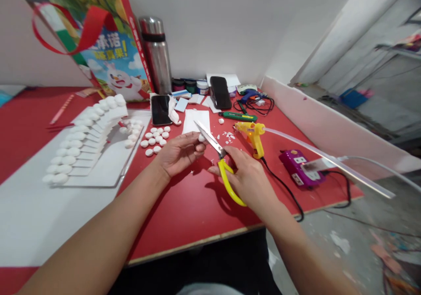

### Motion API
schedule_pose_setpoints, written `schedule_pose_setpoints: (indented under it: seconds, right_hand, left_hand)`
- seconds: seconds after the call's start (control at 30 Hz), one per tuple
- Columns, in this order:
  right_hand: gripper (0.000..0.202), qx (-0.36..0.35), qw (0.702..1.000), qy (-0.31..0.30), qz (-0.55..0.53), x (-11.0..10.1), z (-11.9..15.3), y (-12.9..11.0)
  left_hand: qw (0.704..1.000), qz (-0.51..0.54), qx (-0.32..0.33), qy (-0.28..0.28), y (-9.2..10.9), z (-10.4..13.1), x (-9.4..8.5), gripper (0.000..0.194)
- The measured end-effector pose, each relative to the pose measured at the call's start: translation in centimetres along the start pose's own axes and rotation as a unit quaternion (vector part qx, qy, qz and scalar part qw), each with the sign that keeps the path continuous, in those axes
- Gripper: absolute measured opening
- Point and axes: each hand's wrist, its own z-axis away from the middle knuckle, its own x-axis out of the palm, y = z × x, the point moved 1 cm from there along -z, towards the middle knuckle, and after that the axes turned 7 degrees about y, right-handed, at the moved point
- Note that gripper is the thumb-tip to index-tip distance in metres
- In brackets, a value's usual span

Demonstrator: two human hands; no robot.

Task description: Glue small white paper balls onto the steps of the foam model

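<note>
Near the middle of the red table (187, 216), my left hand (180, 152) pinches a small white ball (201, 137) between its fingertips. My right hand (246, 172) holds scissors (226, 183) by their yellow handles, with the blades pointing up and left beside the ball. Several white rounded pieces (151, 141) lie in a group left of my left hand. Small white scraps (226, 136) are scattered beyond the scissors. On the left stands a stepped white model (95, 143) edged with rows of white balls, resting on a white board.
A yellow glue gun (251, 135) with a long clear stick lies right of my hands, near a purple power strip (301, 168). Behind are a green cutter (238, 116), two phones (161, 109), a steel flask (157, 58), paint jars (190, 87) and a colourful bag (108, 49).
</note>
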Motion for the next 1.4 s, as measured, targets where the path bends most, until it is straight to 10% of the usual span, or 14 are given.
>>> schedule_pose_setpoints:
  seconds: [0.23,0.6,0.8,1.13,1.4]
  right_hand:
    - [0.030,0.120,0.988,-0.035,0.090,-1.2,-2.1,0.4]
    - [0.013,0.035,0.955,-0.149,0.253,-0.2,-5.5,-2.6]
    - [0.019,0.057,0.989,-0.051,-0.129,0.9,-8.3,-1.7]
    - [0.036,0.272,0.797,-0.106,-0.528,4.3,-7.7,0.3]
    - [0.038,0.293,0.753,-0.138,-0.573,4.6,-7.6,0.5]
  left_hand:
    - [1.000,-0.004,-0.003,0.013,0.4,0.3,0.5,0.023]
    - [0.970,-0.171,0.157,0.079,0.3,0.0,-0.1,0.028]
    - [0.896,-0.322,0.280,0.124,1.0,-0.1,-0.1,0.022]
    - [0.915,-0.304,0.237,0.121,0.1,-0.1,-0.3,0.029]
    - [0.928,-0.266,0.216,0.145,-0.1,-0.3,-1.3,0.033]
